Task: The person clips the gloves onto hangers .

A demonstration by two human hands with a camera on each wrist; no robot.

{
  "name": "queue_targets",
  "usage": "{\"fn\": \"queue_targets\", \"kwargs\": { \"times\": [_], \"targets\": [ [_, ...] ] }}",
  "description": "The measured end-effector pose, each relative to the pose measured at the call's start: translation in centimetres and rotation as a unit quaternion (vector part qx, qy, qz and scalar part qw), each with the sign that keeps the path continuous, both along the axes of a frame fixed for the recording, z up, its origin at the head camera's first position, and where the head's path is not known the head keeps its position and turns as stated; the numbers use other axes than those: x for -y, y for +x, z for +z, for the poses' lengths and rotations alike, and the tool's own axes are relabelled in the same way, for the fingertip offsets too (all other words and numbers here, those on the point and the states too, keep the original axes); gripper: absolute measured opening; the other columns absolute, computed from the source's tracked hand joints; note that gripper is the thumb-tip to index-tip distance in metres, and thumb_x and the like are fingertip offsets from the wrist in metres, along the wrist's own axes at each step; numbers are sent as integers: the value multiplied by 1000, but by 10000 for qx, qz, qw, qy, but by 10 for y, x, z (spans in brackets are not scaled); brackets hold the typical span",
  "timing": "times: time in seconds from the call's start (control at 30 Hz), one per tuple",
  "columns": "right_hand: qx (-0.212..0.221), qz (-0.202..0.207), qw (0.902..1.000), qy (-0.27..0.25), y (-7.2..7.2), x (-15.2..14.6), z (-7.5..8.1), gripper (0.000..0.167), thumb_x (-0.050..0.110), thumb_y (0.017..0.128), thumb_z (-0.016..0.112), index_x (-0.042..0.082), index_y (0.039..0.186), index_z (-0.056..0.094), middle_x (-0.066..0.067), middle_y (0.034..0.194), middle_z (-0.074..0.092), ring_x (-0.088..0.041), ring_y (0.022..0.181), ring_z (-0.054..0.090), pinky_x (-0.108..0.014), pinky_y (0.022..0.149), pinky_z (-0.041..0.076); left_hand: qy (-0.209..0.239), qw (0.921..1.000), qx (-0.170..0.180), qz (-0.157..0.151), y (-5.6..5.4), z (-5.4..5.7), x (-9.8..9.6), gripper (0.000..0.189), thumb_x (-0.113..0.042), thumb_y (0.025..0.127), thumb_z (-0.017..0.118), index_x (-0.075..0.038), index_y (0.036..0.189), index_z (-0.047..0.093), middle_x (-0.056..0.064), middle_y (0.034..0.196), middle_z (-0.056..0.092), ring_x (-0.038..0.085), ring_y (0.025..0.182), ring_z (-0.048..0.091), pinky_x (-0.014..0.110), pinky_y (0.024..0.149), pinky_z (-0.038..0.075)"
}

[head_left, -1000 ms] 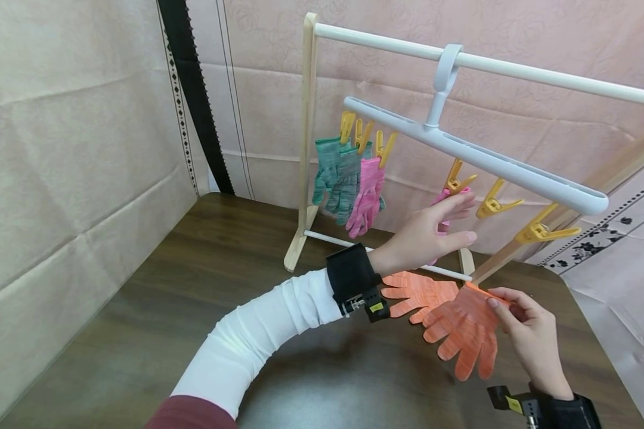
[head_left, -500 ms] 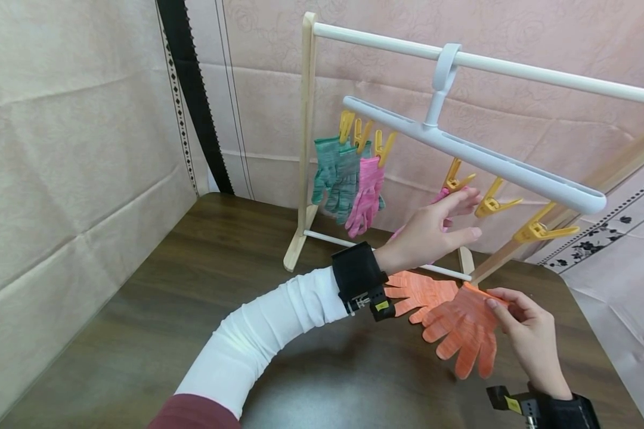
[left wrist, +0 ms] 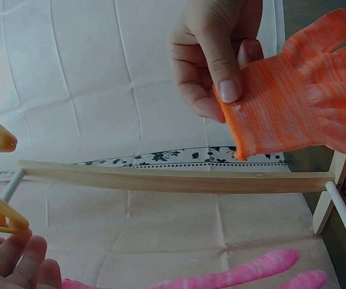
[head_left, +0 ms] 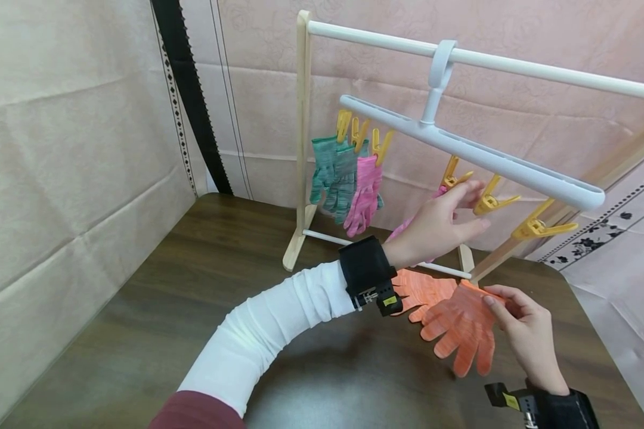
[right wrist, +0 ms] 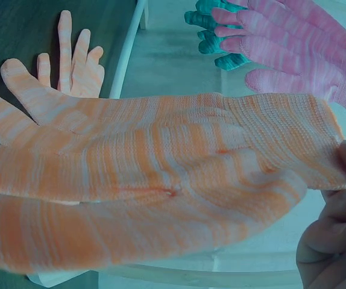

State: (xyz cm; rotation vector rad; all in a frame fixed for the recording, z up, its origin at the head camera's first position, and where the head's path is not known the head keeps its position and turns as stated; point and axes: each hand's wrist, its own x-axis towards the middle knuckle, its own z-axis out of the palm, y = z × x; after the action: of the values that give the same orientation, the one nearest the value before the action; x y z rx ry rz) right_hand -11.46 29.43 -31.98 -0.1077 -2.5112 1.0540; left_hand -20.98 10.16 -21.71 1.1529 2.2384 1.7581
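Observation:
My right hand [head_left: 531, 339] pinches the cuff of an orange striped knit glove [head_left: 461, 330] between thumb and fingers. The glove's fingers point down and left above the table. A second orange glove [head_left: 424, 289] lies behind it, partly covered. My left hand [head_left: 434, 226] is raised below the light-blue hanger [head_left: 461, 146]. Its fingers reach out beside a yellow clip [head_left: 491, 204], and in the left wrist view the fingertips sit right at a yellow clip [left wrist: 5, 215], thumb apart. A pink glove [left wrist: 239, 274] hangs from the neighbouring clip, mostly hidden behind this hand.
Two green gloves [head_left: 326, 170] and a pink glove [head_left: 362, 196] hang from clips at the hanger's left. Another yellow clip [head_left: 542, 226] hangs bare at the right end. The hanger hooks on a rack's white rod [head_left: 370, 39]; the wooden post [head_left: 303, 119] stands left.
My left hand has moved right and slightly upward, from in front of the pink glove's clip toward the neighbouring bare clip. The right hand keeps its pinch on the orange glove.

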Motion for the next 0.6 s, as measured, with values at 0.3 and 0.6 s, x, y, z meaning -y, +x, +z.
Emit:
{"fn": "queue_targets", "kwargs": {
  "times": [0.3,0.6],
  "targets": [
    [18,-77,10000,-19,-1,0,-2,21,17,84,59,2,100,61,20,66,55,-2,53,48,-16,47,43,-133,9997,-26,226,5,10,-2,58,-25,86,57,-14,137,30,-6,136,40,0,117,41,13,89,36],
    [-46,-18,9999,-166,-2,-3,-4,19,13,83,60,2,99,60,18,63,55,-2,50,45,-15,46,40,93,9989,-237,389,8,12,-7,58,-24,84,60,-10,134,34,2,119,53,4,103,46,8,71,42]
  ]
}}
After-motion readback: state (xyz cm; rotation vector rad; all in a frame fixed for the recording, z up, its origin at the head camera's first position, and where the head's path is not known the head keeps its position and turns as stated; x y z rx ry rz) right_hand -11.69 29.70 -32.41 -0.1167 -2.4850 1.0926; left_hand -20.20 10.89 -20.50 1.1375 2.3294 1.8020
